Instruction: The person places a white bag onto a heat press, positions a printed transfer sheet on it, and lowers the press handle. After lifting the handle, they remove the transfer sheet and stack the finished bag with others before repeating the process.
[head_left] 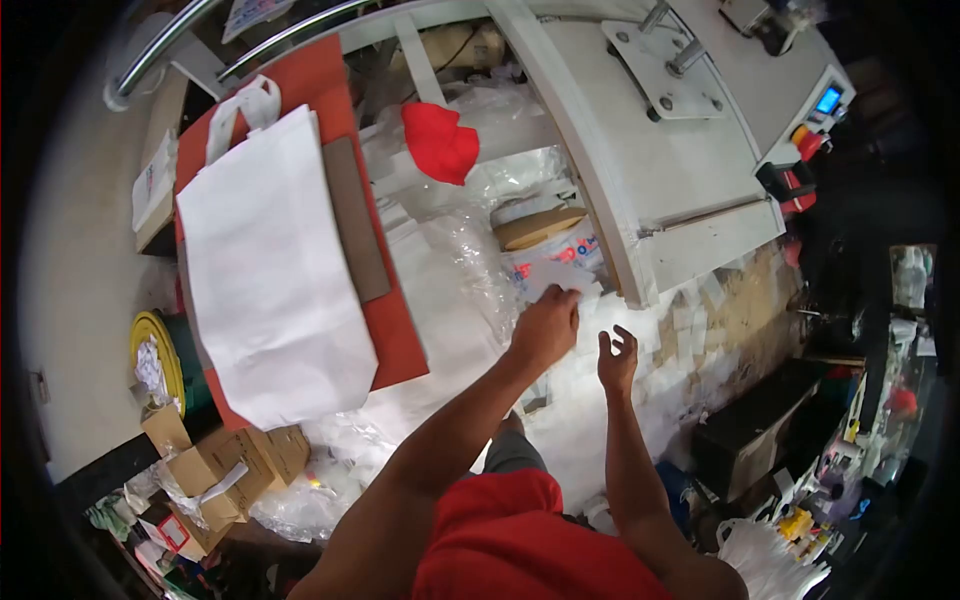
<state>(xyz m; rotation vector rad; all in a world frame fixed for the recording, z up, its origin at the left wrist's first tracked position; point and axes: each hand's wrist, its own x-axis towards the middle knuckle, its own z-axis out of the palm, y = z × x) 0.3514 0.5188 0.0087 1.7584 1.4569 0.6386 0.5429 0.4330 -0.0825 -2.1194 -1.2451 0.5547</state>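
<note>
Fingers closed, my left hand (pixel 547 327) pinches the edge of a small white sheet (pixel 556 276), which lies over white plastic with blue and red print (pixel 580 248). Just to the right, my right hand (pixel 618 362) is held up with its fingers apart and slightly curled, and nothing shows in it. A white fabric bag (pixel 270 270) with a loop handle lies flat on a red board (pixel 400 335) at the left. Between the board and the machine frame, a red cloth piece (pixel 440 143) rests on clear plastic wrap (pixel 465 245).
A pale machine frame (pixel 620 220) with a control box (pixel 828 100) stands at the upper right. Open cardboard boxes (pixel 225 470) sit at the lower left near a yellow-rimmed bin (pixel 150 340). A dark box (pixel 750 440) is at the right; white scraps cover the floor.
</note>
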